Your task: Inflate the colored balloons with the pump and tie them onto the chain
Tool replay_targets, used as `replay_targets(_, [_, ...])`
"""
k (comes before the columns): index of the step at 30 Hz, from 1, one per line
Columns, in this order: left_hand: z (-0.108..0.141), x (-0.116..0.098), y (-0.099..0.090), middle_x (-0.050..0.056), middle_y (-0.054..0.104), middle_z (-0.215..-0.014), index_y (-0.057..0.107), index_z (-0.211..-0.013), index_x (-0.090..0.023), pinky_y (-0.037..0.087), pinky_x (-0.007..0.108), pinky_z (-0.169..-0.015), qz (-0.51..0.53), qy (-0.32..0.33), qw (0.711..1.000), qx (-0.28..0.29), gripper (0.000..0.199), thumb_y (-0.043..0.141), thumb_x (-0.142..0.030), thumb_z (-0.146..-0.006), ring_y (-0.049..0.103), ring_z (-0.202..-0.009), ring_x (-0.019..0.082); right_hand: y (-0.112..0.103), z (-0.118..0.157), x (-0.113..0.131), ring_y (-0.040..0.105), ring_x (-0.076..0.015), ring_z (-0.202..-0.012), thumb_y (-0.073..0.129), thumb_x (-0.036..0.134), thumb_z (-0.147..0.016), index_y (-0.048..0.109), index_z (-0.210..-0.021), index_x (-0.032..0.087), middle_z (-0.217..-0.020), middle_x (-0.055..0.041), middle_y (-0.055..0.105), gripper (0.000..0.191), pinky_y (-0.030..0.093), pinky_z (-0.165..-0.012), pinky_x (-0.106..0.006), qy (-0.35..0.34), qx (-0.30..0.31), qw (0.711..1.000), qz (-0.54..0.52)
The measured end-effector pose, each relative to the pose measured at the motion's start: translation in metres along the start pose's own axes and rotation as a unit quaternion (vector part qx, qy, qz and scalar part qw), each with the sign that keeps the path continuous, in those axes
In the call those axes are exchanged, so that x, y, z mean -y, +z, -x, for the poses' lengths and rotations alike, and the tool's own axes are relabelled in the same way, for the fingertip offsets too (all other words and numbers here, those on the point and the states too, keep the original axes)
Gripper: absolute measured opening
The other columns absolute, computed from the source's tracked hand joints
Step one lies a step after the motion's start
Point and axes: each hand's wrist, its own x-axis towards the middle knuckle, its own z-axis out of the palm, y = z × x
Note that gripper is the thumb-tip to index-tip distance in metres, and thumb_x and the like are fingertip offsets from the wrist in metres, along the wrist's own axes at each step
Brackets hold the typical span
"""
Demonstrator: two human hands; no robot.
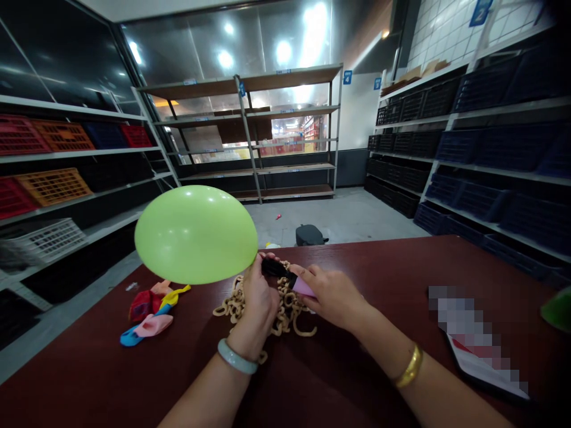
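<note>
A large inflated light-green balloon (196, 235) stands out to the left over the table. My left hand (261, 297) is closed around its neck end, where the black front of a hand balloon pump (304, 288) meets it. My right hand (334, 294) grips the pump's pink body from the right. The join between balloon and pump is hidden by my left fingers. Below and behind both hands lies a pile of beige curved, ring-like pieces (281, 318). To the left of my left hand, several limp uninflated balloons (151, 324) in pink, blue, red and yellow lie together.
The dark red table (357, 374) fills the foreground. At right lies a flat, partly blurred item (482, 351), with something green (557, 309) at the edge. Beyond are a dark grey object (310, 235) on the floor, a rack (250, 142) and side shelves with crates (53, 185).
</note>
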Motion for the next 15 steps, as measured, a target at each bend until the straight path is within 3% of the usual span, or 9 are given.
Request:
replay_targets(4, [-0.003, -0.004, 0.0, 0.002, 0.065, -0.072, 0.059, -0.078, -0.014, 0.049, 0.027, -0.07, -0.001, 0.019, 1.0, 0.007, 0.009, 0.065, -0.02, -0.077, 0.062, -0.066, 0.013, 0.0, -0.001, 0.001, 0.064, -0.0226, -0.08, 0.048, 0.046, -0.089, 0.028, -0.143, 0.033, -0.108, -0.0073, 0.061, 0.059, 0.043, -0.066, -0.032, 0.003, 0.001, 1.0, -0.019])
replay_targets(11, [-0.008, -0.004, -0.007, 0.005, 0.067, -0.076, 0.065, -0.078, -0.013, 0.049, 0.027, -0.072, -0.1, 0.027, 0.99, 0.091, 0.02, 0.073, -0.03, -0.073, 0.063, -0.07, 0.014, 0.004, -0.001, -0.009, 0.061, -0.0252, -0.103, 0.052, 0.045, -0.087, 0.03, -0.143, 0.03, -0.12, -0.0077, 0.061, 0.062, 0.044, -0.084, -0.036, 0.005, 0.0, 0.993, -0.121])
replay_targets(15, [-0.01, 0.007, -0.012, 0.006, 0.069, -0.075, 0.067, -0.077, -0.011, 0.048, 0.026, -0.071, -0.153, 0.058, 0.984, 0.076, 0.024, 0.073, -0.034, -0.073, 0.063, -0.069, 0.013, 0.003, 0.0, -0.015, 0.058, -0.0252, -0.11, 0.052, 0.046, -0.087, 0.033, -0.142, 0.029, -0.129, -0.0071, 0.058, 0.061, 0.043, -0.089, -0.036, 0.004, 0.012, 0.987, -0.159])
